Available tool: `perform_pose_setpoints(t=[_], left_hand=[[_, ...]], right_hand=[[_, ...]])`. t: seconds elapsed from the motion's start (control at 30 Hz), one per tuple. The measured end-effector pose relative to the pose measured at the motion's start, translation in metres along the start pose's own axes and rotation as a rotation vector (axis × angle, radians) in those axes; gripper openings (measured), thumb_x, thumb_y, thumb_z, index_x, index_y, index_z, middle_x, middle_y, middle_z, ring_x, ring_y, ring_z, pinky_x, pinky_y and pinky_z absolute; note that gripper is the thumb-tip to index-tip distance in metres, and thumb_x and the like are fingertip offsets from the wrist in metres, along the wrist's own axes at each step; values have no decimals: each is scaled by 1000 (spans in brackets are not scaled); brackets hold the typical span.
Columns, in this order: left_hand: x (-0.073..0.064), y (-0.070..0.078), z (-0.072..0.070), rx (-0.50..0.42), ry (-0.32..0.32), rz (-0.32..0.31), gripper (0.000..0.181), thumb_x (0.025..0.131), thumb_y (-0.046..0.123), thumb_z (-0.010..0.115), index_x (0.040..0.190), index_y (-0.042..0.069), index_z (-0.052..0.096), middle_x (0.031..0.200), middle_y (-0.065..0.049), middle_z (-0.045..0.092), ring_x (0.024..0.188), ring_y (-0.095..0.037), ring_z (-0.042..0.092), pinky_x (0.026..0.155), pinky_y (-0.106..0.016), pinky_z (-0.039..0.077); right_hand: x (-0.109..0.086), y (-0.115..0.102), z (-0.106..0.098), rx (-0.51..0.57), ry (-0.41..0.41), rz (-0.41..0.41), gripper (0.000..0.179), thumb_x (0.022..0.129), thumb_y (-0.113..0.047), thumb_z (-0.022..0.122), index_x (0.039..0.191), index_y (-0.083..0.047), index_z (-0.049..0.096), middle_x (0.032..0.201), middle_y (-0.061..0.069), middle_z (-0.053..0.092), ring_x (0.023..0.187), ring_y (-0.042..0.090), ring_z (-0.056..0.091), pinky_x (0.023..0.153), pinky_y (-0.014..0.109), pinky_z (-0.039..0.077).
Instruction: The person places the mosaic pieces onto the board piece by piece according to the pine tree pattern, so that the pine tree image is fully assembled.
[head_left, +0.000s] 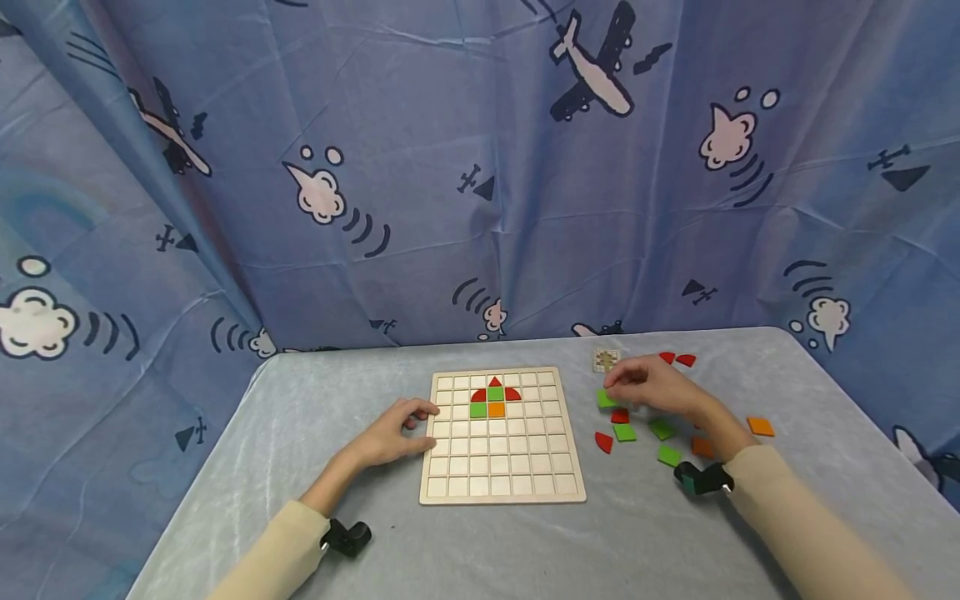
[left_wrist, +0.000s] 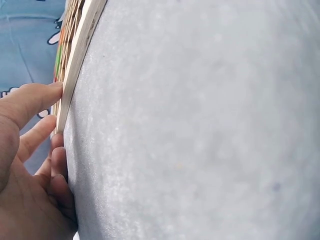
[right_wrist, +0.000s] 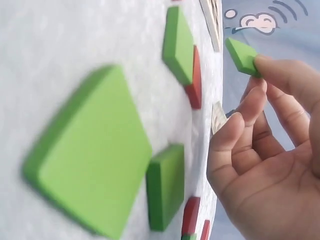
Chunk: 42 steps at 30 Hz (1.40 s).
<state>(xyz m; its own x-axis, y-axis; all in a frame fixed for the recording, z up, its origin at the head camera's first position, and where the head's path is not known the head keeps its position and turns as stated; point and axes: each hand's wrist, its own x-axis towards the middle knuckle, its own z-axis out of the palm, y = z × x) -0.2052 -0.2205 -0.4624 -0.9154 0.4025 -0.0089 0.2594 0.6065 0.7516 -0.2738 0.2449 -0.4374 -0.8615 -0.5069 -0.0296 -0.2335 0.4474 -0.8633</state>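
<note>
A pale wooden grid board [head_left: 501, 463] lies on the table. My left hand [head_left: 393, 431] touches its left edge with thumb and fingertips, fingers relaxed. In the grid's upper part sit a red triangle [head_left: 495, 382], two red rounded pieces [head_left: 512, 394], two green squares [head_left: 478, 410] and an orange square [head_left: 497, 410]. To the right of the board, my right hand [head_left: 651, 385] pinches a green square tile [right_wrist: 242, 57] between thumb and fingertips, raised above the table in the right wrist view. Loose tiles lie below this hand.
Several green tiles [head_left: 669, 455], red pieces [head_left: 603, 442] and orange squares [head_left: 761, 426] are scattered right of the board. A small patterned card [head_left: 606, 360] lies near the table's back edge. Behind hangs a blue curtain [head_left: 420, 167] printed with planes and clouds.
</note>
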Motion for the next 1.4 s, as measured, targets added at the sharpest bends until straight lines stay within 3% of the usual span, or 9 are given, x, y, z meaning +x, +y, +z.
perform_pose_setpoints(t=[0.6,0.93,1.1,1.4], left_hand=[[0,-1,1,6,5,-1,45,91,13,78,132,7,61,121,-10,53,104,-26,51,92,-48,43],[0,0,1,11,3,6,45,92,12,78,133,7,61,121,-11,53,103,-27,50,91,-47,42],[0,-1,1,9,3,9,45,92,12,78,133,7,61,121,-11,53,102,-26,50,90,-47,42],[-1,0,1,23,9,15,45,91,12,78,133,6,61,120,-11,53,102,-26,50,90,-47,43]], right_hand=[[28,-19,37,56,34,-67,14,94,-15,75,103,-4,75,95,11,67,79,31,56,67,37,48],[48,-42,68,59,103,8,13,93,-16,77,98,-4,76,92,8,70,80,33,62,66,41,47],[55,-52,80,101,80,7,13,94,-12,75,100,0,75,92,12,70,77,37,60,64,42,46],[66,-61,98,103,80,23,9,90,-3,75,94,4,75,86,11,69,68,21,60,62,36,49]])
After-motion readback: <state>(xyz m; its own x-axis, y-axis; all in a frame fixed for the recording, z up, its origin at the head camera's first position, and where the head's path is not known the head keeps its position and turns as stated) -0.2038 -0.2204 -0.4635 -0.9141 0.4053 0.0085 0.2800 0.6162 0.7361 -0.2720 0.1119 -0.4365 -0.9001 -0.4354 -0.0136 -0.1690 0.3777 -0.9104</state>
